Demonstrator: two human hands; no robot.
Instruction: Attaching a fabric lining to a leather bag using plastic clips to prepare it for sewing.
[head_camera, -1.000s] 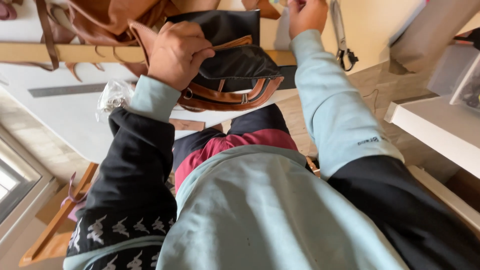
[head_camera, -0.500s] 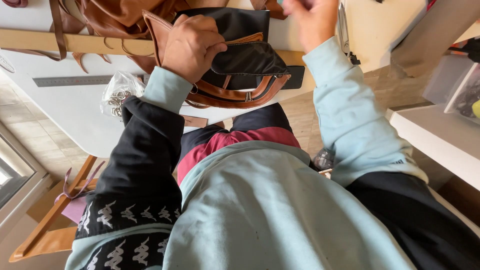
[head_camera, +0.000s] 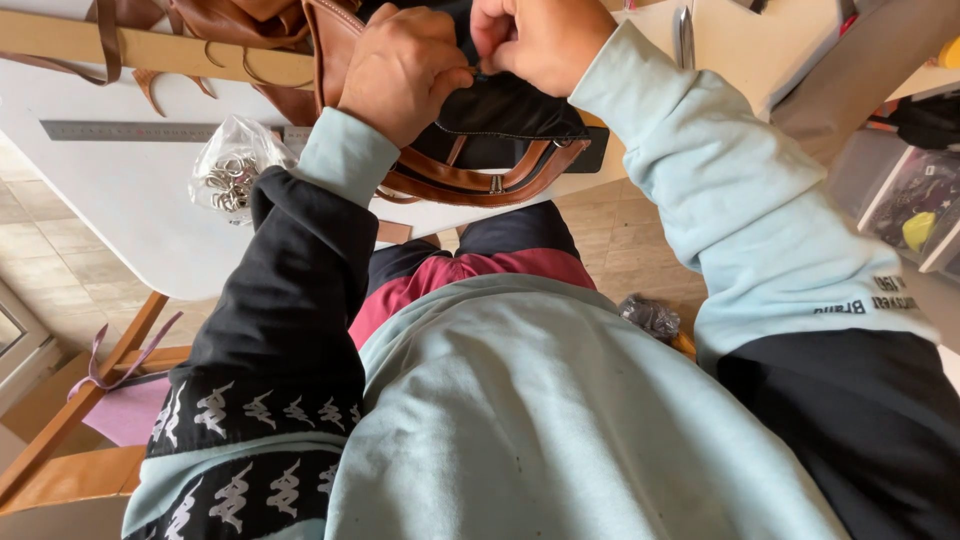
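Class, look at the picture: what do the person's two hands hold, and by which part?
Both the left hand and right hand pinch the top edge of the black fabric bag with tan leather straps.

pale blue sweatshirt w/ black upper sleeves, blue cuffs at both wrists. left sleeve has a black band w/ repeating small white logo figures; right sleeve has small dark lettering near the seam. maroon and navy trousers below. left hand (head_camera: 405, 70) & right hand (head_camera: 540, 40) bare, no gloves.

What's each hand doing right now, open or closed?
Left hand: closed, gripping the black bag.
Right hand: closed, pinching something small at the bag's top; what it is cannot be told.
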